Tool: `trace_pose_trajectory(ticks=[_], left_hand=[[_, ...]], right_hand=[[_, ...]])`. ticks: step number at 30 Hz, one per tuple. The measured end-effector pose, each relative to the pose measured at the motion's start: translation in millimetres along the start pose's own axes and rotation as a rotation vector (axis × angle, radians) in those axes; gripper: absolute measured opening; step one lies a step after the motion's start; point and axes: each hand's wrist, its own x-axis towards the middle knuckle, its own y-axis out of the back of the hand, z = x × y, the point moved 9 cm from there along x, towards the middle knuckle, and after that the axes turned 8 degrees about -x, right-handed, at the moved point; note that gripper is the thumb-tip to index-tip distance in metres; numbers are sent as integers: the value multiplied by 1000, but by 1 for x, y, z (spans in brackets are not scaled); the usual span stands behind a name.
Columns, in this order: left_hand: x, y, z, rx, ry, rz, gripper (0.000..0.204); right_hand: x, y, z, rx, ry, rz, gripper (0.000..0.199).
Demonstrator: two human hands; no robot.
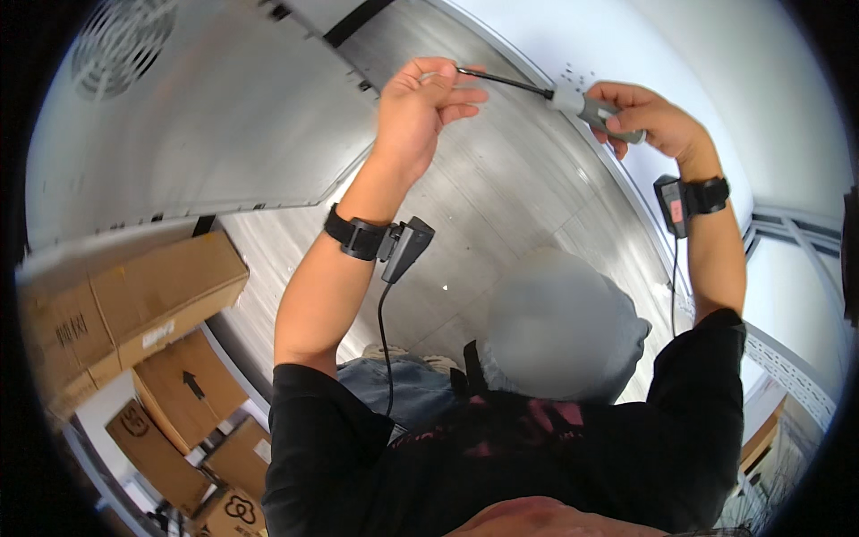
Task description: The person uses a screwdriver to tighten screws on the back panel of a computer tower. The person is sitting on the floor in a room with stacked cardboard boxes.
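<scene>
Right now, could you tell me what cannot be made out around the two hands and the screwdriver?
- Head view: tip of the grey-handled screwdriver, hidden behind the left hand.
- Part of the handle, covered by the right hand fingers.
- Small holes in the white panel: too small to tell.

A storeroom or workshop: stacked cardboard boxes [134, 309] beside a large grey metal panel [197, 107].

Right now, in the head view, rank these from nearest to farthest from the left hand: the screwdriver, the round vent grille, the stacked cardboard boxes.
1. Screwdriver: its shaft tip is at the left hand; the right hand grips the handle.
2. Vent grille: upper left, on the grey metal panel.
3. Cardboard boxes: lower left, well below the hand.
</scene>
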Motion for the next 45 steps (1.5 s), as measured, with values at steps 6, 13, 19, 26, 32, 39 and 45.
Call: trace_pose_trajectory(ticks=[6,13,19,26,32,39,45], left_hand=[[74,-35,-136,152,289,21,9],[153,-34,-223,651,127,75,7],[176,-46,-262,869,-75,87,11],[180,-46,-269,914,-204,71,12],[178,-42,-271,851,-155,84,15],[147,-17,-240,554,11,124,10],[70,46,-131,128,168,206,26]], right_hand=[[-44,26,178,556,-99,252,40],[-88,19,282,807,-169,536,34],[-87,14,312,812,-201,632,29],[-89,16,315,857,-210,659,30],[-89,18,315,835,-190,665,35],[-60,27,277,726,-175,575,36],[24,14,158,320,-144,392,39]])
